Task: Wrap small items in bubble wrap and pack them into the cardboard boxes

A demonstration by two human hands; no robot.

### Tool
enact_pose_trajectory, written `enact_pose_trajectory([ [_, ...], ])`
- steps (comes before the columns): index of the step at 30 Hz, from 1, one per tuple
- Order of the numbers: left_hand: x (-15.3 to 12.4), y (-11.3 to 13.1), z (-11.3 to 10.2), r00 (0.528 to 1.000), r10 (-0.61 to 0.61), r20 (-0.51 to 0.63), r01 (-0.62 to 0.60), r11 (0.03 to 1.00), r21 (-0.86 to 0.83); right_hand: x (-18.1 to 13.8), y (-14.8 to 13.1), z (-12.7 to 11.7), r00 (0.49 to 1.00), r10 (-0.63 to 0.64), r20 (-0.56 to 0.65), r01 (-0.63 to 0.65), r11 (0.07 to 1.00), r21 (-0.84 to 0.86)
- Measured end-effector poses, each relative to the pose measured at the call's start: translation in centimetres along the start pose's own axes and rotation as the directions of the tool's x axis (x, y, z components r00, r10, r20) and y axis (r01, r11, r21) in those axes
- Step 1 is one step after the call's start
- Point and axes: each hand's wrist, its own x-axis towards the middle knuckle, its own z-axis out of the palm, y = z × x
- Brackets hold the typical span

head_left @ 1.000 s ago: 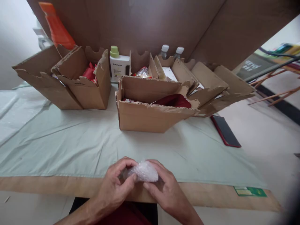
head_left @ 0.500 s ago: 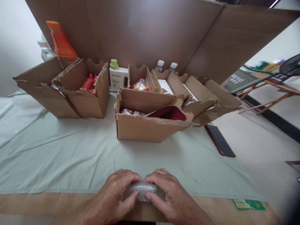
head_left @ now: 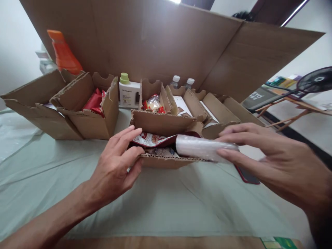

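Observation:
A rolled-up bundle of bubble wrap (head_left: 195,147) is pinched between the thumb and fingers of my right hand (head_left: 261,155). Its left end is over the front cardboard box (head_left: 166,162). My left hand (head_left: 116,159) grips the left end of that box, fingers over the rim and thumb at the front wall. Inside the box lie a dark red packet (head_left: 171,141) and other printed packaging, partly hidden by the roll. The roll lies across the box's right part and hides it.
Behind stand several cardboard boxes, one with a red packet (head_left: 94,102), another with snack packs (head_left: 153,103). A white bottle with a green cap (head_left: 129,93) and an orange bottle (head_left: 63,53) stand near a tall cardboard panel (head_left: 155,41). A phone (head_left: 247,175) lies at right.
My hands have moved forward and apart from the table's near edge to the front box. The bubble wrap roll, held in both hands before, is now in my right hand only.

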Motion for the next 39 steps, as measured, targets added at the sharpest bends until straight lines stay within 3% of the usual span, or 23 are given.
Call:
enact_pose_trajectory([
  [4, -0.6, 0.3, 0.0, 1.0, -0.012, 0.014, 0.013, 1.0, -0.018, 3.9, -0.6, 1.4, 0.968, -0.126, 0.217, 0.139, 0.989, -0.044],
  [7, -0.5, 0.3, -0.2, 1.0, -0.014, 0.026, 0.015, 0.999, -0.031, 5.7, -0.6, 2.6, 0.907, -0.17, 0.385, 0.211, 0.975, -0.066],
  [12, -0.6, 0.2, 0.0, 1.0, -0.013, 0.023, 0.014, 0.999, -0.049, 7.3, -1.5, 5.1, 0.784, -0.156, 0.6, 0.157, 0.986, 0.052],
  [15, -0.6, 0.2, 0.2, 1.0, -0.014, 0.018, 0.015, 0.998, -0.059, 7.4, -2.1, 6.4, 0.774, -0.097, 0.626, 0.049, 0.994, 0.094],
  [17, -0.6, 0.2, 0.2, 1.0, -0.018, 0.008, 0.019, 0.997, -0.069, 7.2, -2.4, 7.0, 0.776, -0.03, 0.63, 0.022, 1.0, 0.021],
  [20, -0.5, 0.2, 0.3, 1.0, -0.017, 0.002, 0.017, 0.996, -0.083, 6.9, -2.3, 7.5, 0.762, 0.043, 0.646, 0.092, 0.98, -0.175],
  [25, -0.6, 0.1, 0.5, 1.0, -0.019, 0.0, 0.019, 0.997, -0.081, 6.8, -2.2, 8.0, 0.774, 0.015, 0.632, 0.091, 0.987, -0.135],
  [29, -0.8, -0.1, 0.7, 1.0, -0.016, -0.01, 0.015, 0.996, -0.083, 7.1, -2.6, 8.9, 0.759, 0.083, 0.646, 0.185, 0.924, -0.336],
  [31, -0.7, -0.2, 0.8, 1.0, -0.016, -0.014, 0.015, 0.997, -0.081, 7.1, -2.8, 8.6, 0.778, 0.073, 0.624, 0.246, 0.879, -0.409],
  [33, -0.4, -0.1, 0.8, 1.0, -0.009, -0.014, 0.008, 0.997, -0.079, 6.7, -3.0, 7.4, 0.842, 0.03, 0.539, 0.235, 0.878, -0.416],
  [36, -0.2, 0.2, 0.4, 0.998, -0.044, -0.042, 0.041, 0.996, -0.076, 4.3, -2.8, 3.9, 0.969, -0.012, 0.245, 0.085, 0.953, -0.291],
  [37, -0.4, 0.3, 0.3, 0.995, -0.071, -0.069, 0.066, 0.995, -0.08, 3.0, -2.5, 2.8, 0.992, 0.011, 0.124, 0.019, 0.972, -0.232],
  [39, -1.3, 0.6, 0.0, 0.979, -0.148, -0.137, 0.134, 0.985, -0.107, -0.3, -1.6, 1.4, 0.989, 0.124, -0.082, -0.133, 0.983, -0.124],
])
